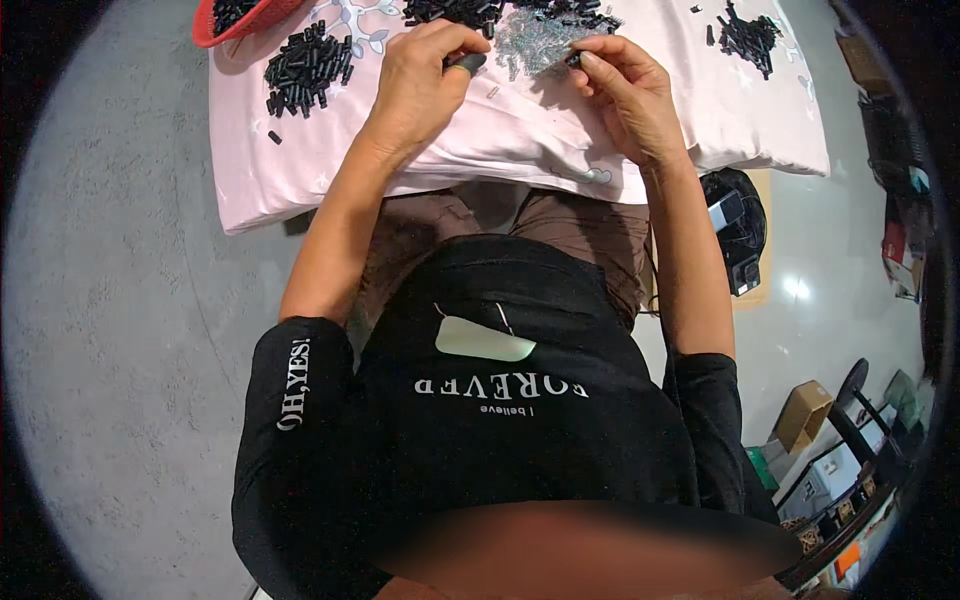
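Note:
Above a pile of small silvery, spring-like wire pieces (525,45), my right hand (635,95) pinches a small black cylindrical piece (573,60) between thumb and fingertips. My left hand (425,80) is closed just left of the pile, its fingers curled. A dark, tapered piece (468,64) shows at its thumb; whether it is held or worn there I cannot tell. Behind both hands lie more black pieces (460,14). Between the hands, a tiny pale piece (493,92) rests on the pink patterned cloth (270,190).
A heap of short black tubes (308,70) lies at the left, with one stray tube (275,137) nearer me. At the far left stands a red basket (206,28) holding black pieces. Another black pile (750,45) is at the right. A black bag (742,215) sits beneath the right edge.

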Available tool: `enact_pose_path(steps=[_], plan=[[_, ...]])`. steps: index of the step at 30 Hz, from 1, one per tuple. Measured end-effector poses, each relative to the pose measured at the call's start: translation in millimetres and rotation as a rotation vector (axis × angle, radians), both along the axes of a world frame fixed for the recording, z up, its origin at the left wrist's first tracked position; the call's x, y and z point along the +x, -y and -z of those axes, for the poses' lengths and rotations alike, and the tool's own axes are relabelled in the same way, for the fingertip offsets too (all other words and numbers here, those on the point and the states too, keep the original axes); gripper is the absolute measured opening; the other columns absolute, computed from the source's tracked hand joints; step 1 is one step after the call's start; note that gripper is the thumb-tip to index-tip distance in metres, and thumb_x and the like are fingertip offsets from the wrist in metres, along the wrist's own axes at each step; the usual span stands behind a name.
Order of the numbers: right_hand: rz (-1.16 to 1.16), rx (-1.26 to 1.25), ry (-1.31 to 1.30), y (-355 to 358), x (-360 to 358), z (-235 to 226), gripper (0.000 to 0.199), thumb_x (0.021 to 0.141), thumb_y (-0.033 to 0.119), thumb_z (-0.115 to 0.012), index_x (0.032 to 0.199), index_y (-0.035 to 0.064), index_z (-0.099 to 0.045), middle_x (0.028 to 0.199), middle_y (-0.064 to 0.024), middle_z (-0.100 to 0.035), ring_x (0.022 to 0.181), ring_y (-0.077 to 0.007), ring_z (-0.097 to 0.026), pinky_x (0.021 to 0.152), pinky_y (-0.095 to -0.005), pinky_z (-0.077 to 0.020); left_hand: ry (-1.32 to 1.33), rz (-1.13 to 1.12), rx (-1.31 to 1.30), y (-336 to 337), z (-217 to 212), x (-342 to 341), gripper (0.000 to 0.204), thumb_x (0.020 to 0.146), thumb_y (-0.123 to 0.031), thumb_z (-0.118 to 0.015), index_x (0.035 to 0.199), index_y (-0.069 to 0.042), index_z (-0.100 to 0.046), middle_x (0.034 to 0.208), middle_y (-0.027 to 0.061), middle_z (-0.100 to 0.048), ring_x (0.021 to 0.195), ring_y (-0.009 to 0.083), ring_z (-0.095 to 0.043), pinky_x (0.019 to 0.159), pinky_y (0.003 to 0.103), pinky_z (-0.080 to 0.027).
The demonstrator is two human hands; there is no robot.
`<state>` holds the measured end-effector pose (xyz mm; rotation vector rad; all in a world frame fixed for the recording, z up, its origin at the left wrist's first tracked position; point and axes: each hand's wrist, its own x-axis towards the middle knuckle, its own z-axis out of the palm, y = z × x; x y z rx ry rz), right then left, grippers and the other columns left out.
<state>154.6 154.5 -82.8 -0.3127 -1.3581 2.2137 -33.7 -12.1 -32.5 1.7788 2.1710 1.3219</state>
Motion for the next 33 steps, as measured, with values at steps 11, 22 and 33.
enact_pose_path(steps=[11,22,33], plan=[[-0.046,-0.031,-0.038,-2,0,0,0.016,0.098,0.003,-0.060,0.114,0.0014,-0.064,0.099,-0.0080,-0.068,0.081,-0.0102,-0.062,0.075,-0.0215,-0.0522,-0.160,0.031,-0.197,14,0,9,0.022,0.077,-0.001,-0.060,0.094,-0.010,-0.072,0.091,0.0069,-0.066,0.094,0.0281,-0.062,0.090,0.041,-0.038],[-0.092,0.038,0.036,5,0,-13,0.014,0.097,0.003,-0.061,0.111,-0.0007,-0.064,0.095,-0.0090,-0.068,0.080,-0.0105,-0.062,0.073,-0.0216,-0.0509,-0.311,-0.038,-0.204,17,6,28,0.020,0.073,0.000,-0.060,0.089,-0.009,-0.068,0.091,0.0053,-0.063,0.095,0.0264,-0.058,0.090,0.044,-0.036],[-0.109,0.063,0.033,4,0,-12,0.015,0.097,0.003,-0.061,0.112,0.0000,-0.064,0.091,-0.0081,-0.068,0.079,-0.0104,-0.062,0.073,-0.0212,-0.0503,0.094,-0.049,-0.111,6,-11,33,0.025,0.081,0.006,-0.051,0.103,0.000,-0.060,0.092,0.0143,-0.068,0.084,0.0227,-0.068,0.078,0.031,-0.052]])
